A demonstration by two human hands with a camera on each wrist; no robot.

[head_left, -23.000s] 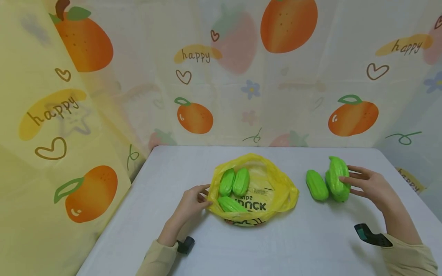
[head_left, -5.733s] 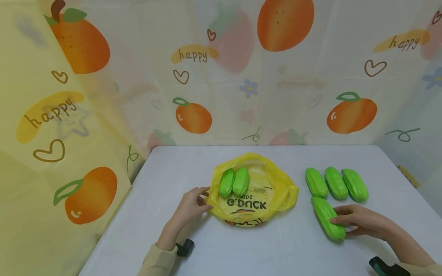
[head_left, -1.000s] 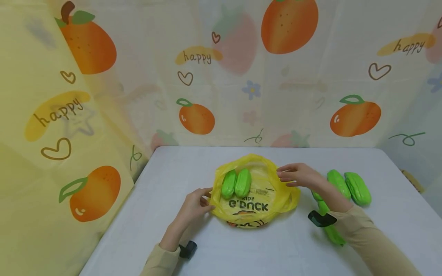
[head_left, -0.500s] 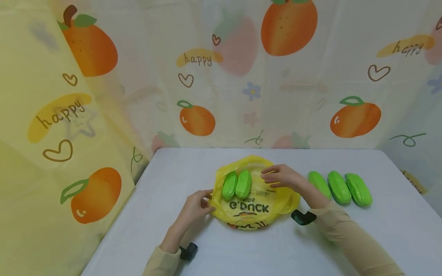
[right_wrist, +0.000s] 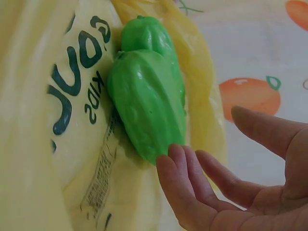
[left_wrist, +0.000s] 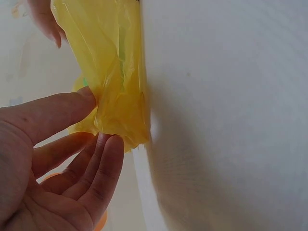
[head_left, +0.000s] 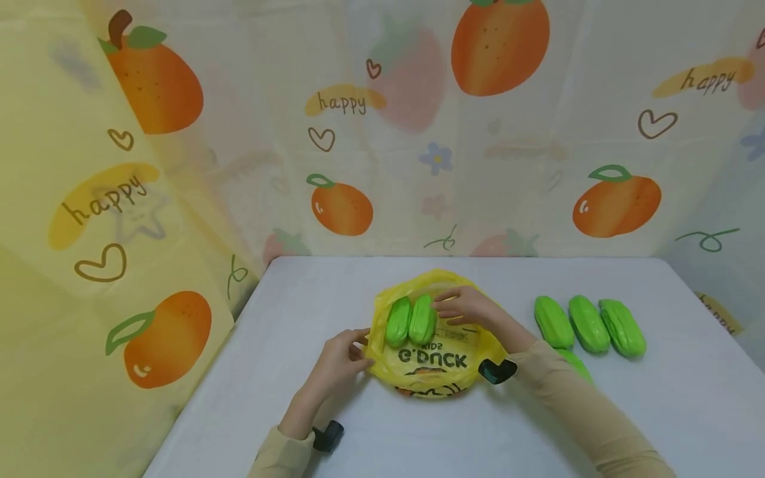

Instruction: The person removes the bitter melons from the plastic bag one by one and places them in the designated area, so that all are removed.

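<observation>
A yellow plastic bag [head_left: 434, 382] lies with its mouth spread open on the table. Two shiny green ridged gourds [head_left: 397, 323] sit side by side at its left inner side. My left hand [head_left: 337, 362] holds the bag's left edge between thumb and fingers, as the left wrist view shows. My right hand [head_left: 469, 309] reaches over the bag from the right, fingers extended and nothing in its grasp. In the right wrist view its fingertips [right_wrist: 166, 168] come right at the lower end of the nearer gourd [right_wrist: 149, 106], with the thumb held apart.
Three more green gourds [head_left: 588, 324] lie in a row on the white table [head_left: 418, 438] at the right. Another gourd [head_left: 575, 365] below them is partly hidden by the right sleeve [head_left: 574, 398]. A fruit-printed curtain [head_left: 394, 166] hangs behind the table.
Over the last second my right hand moved left, from the bag's right edge to the gourds inside. Earlier, one gourd went from bag to table in it. My left hand stayed put.
</observation>
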